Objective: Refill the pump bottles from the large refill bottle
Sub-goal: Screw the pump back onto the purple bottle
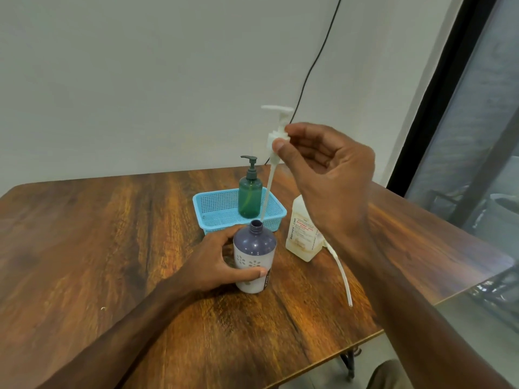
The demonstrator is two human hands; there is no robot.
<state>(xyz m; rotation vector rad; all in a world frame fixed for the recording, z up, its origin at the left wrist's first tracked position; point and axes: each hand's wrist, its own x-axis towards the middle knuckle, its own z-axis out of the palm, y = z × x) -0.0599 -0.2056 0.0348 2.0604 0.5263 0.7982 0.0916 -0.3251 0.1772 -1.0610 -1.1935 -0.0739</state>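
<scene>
My left hand (216, 262) grips a purple and white bottle (254, 256) that stands upright on the table with its neck uncapped. My right hand (325, 169) pinches the collar of a white pump head (276, 127) held high above it; the pump's long dip tube hangs down with its tip just over the bottle's open neck. The large pale refill bottle (302, 234) stands to the right, partly hidden by my right forearm. A green pump bottle (250, 195) with a dark pump stands in a blue basket (213, 209).
A second white pump with its long tube (342, 273) lies on the wooden table (112, 248) right of the refill bottle, near the table's right edge. A black cable runs down the wall behind. A window frame stands at the right.
</scene>
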